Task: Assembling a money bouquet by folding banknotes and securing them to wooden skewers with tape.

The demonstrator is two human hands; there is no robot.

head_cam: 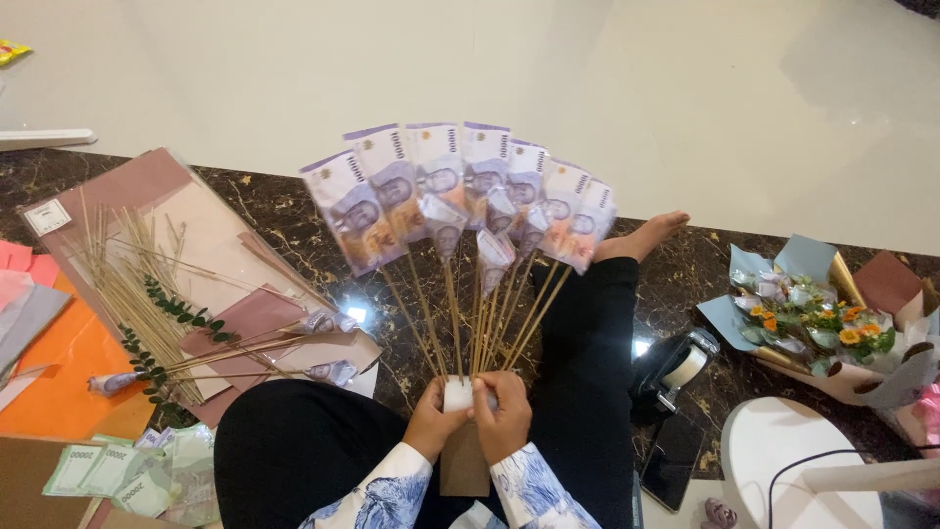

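A dark marble floor strip [294,211] with gold veining runs across the middle of the view and serves as the landmark. Beyond its far edge lies a pale, glossy cream floor [587,78], softly reflecting overhead light. Small bright glints of lamp light sit on the dark marble itself, and at its near right end stands a round white table [783,460]
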